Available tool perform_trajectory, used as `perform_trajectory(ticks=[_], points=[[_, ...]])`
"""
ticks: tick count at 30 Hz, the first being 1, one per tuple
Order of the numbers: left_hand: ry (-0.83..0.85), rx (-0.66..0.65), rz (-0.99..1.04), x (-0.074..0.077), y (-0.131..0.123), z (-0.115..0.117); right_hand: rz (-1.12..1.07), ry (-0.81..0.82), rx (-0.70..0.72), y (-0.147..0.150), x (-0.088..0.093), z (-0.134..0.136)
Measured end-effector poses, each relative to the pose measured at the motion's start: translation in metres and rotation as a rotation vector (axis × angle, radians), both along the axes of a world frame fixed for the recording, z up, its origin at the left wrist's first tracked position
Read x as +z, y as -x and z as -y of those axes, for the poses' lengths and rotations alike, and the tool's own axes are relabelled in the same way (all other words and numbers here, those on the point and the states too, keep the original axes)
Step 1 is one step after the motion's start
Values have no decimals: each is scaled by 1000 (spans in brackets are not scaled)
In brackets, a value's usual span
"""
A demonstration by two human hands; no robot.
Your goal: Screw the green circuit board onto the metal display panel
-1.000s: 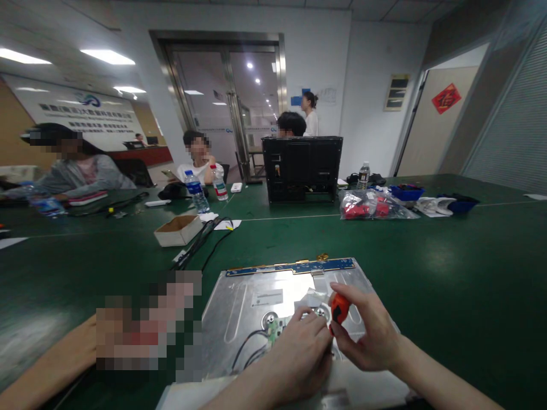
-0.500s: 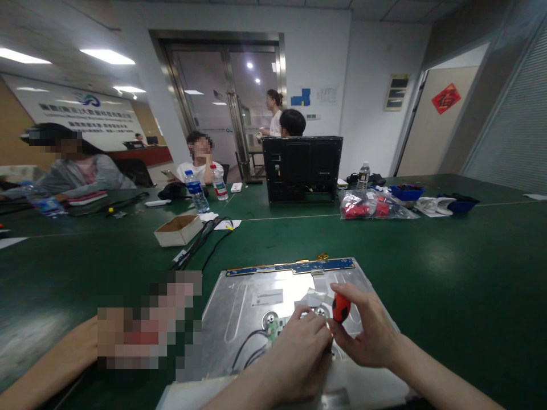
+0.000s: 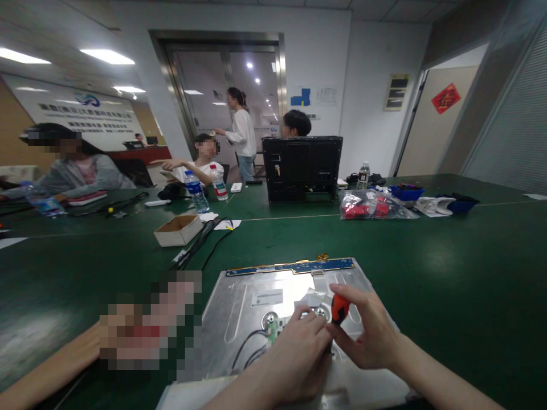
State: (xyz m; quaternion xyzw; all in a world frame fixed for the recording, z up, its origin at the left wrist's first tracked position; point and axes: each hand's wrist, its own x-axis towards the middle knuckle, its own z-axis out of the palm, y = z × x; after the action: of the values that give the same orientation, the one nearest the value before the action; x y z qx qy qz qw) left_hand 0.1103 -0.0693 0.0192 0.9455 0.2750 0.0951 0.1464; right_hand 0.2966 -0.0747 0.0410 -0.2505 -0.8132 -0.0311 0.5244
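Observation:
A flat silver metal panel [image 3: 222,296] lies on the green table in front of me, with a blue circuit strip [image 3: 290,267] along its far edge. My right hand [image 3: 376,330] pinches the red and black handle of a screwdriver [image 3: 339,309] between thumb and fingers, upright over the panel. Close against it, my left hand [image 3: 299,347] rests on the panel with its fingers curled; what they grip, if anything, is hidden, as is the screwdriver's tip. A small green board [image 3: 273,330] and black wires [image 3: 248,347] show left of my left hand.
Another person's hand [image 3: 122,330], partly blurred out, is at the left beside the panel. Black cables [image 3: 199,245] and a cardboard box [image 3: 178,230] lie beyond it. Farther back are bottles [image 3: 196,191], a black monitor-like frame [image 3: 302,168], a plastic bag [image 3: 374,205] and several people.
The screwdriver's handle has turned and tilted slightly in my right hand. My left hand stays put. In the background, a standing person has moved left and a seated person has lowered an arm.

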Motion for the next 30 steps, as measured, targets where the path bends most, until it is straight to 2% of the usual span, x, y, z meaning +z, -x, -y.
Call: perform_trajectory(ticks=[10,17,27,30], points=[[-15,12,12,0,-1,1,-20,-9,-32,0,-5,-1],[-43,15,-11,-4,-1,0,11,-19,-44,1,-1,-2],[-37,-18,-26,0,1,-1,-7,1,48,-2,2,1],[-44,-9,-43,-3,0,-2,-1,-18,9,0,3,-1]])
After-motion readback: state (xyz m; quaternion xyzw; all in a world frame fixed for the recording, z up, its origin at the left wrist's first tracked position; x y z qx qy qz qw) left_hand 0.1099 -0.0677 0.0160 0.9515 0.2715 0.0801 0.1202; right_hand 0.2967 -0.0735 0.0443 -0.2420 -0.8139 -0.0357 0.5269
